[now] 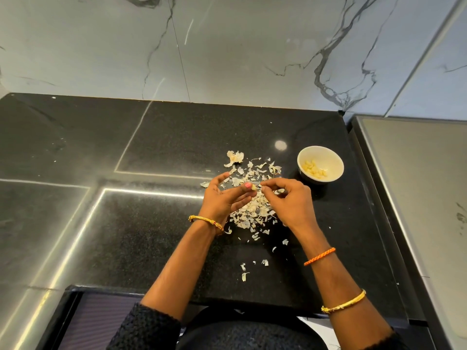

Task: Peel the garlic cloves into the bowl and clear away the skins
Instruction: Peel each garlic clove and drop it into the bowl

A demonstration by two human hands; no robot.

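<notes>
While raised over the skins [250, 210], both hands, left hand [222, 195] and right hand [290, 198], pinching one garlic clove [254, 188].

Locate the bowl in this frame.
In the head view, the bowl sits on the black counter, right of the skins and just beyond the right hand.

Dark knit sleeves [149, 324], gold bangles [206, 221], orange braided wrist thread [319, 256], pink nail polish [249, 185]

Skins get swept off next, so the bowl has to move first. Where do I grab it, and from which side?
Grip the white bowl by its rim, probably from the right or far side, pinching over the edge. It stands upright with its mouth open and peeled cloves low inside; both hands and the skin pile crowd its left.
</notes>
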